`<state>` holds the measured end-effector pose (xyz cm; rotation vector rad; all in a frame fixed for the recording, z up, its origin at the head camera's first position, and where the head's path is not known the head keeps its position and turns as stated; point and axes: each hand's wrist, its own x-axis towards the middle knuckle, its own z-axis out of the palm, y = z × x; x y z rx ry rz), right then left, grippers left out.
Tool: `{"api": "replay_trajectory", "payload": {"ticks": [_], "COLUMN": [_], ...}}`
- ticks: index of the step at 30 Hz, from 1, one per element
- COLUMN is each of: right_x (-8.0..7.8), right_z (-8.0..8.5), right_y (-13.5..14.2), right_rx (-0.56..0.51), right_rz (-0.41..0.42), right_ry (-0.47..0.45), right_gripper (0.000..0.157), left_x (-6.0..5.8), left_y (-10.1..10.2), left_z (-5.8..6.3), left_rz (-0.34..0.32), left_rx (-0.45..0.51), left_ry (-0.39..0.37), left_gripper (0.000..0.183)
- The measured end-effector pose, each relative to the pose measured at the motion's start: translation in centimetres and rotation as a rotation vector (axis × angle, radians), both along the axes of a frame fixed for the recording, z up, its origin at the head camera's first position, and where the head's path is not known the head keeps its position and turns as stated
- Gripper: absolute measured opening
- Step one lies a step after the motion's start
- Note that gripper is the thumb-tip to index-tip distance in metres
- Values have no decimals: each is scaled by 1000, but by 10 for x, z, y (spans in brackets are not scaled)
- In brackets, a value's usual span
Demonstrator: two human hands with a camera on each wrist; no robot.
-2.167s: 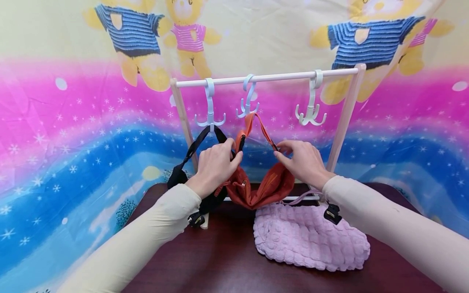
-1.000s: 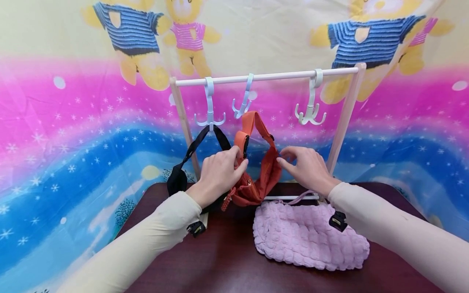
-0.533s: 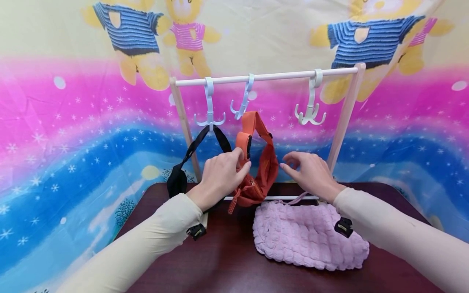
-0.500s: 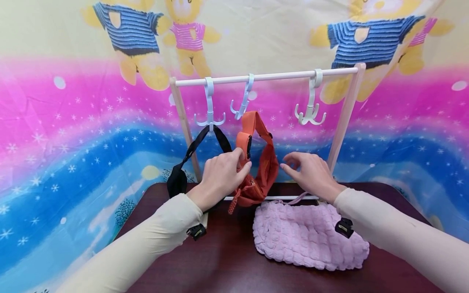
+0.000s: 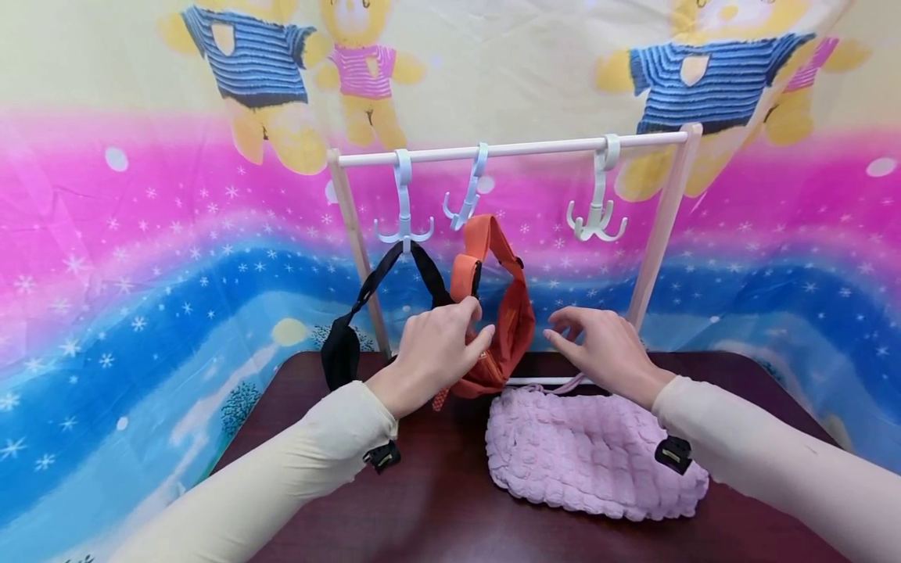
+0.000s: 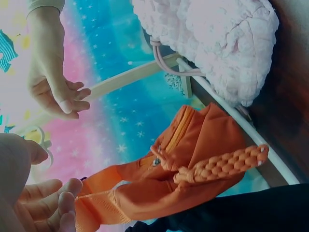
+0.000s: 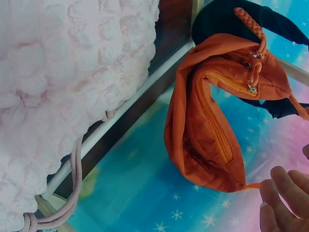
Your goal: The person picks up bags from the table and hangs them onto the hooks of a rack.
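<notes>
Hanging at the left, the black bag (image 5: 341, 349) has its strap on the left hook (image 5: 403, 195), which hangs from the rail of the rack (image 5: 556, 146). The left hand (image 5: 435, 344), in a cream sleeve (image 5: 281, 485), is in front of a part of this black bag. Its grip is loose: in the left wrist view the thumb and the bent fingers stand apart, and they have hold of nothing. The fingertips are just beside the strap of the orange bag; if they touch it, I cannot tell. A little further to the right, the middle hook (image 5: 466, 205) is leaning, and the orange bag (image 5: 517, 328) hangs under it by its strap, above the desk (image 5: 422, 493). A braided pull (image 6: 222, 166) is attached to this bag. The pink bag (image 5: 598, 453), with a quilted surface, lies on the desk. Above it is the right hand (image 5: 608, 348), near the right side of the orange bag; its fingers are softly curved, the thumb is apart, and this grip also carries nothing. Higher up, the right hook (image 5: 598, 211) hangs on the same rail.
</notes>
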<state>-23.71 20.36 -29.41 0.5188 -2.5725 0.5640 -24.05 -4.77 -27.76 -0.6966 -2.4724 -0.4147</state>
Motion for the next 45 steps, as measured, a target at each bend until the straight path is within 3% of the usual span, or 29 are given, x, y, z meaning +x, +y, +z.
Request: {"api": "replay_trajectory", "payload": {"ticks": [17, 32, 38, 45], "right_x": [11, 17, 16, 14], "right_z": [-12, -23, -28, -32], "right_y": [8, 18, 23, 27], "right_rx": [23, 44, 38, 47], "right_rz": [-14, -21, -37, -46], "right_ry": [-45, -57, -75, -55], "right_gripper": [21, 21, 23, 23], "left_x": [8, 12, 12, 9], "left_y": [10, 27, 31, 40], "left_z": [-11, -25, -32, -37], "left_rz": [-30, -61, -84, -65], "left_rx": [-44, -133, -149, -183], "left_ry": [-39, -10, -18, -43], "left_gripper": [24, 25, 25, 26]}}
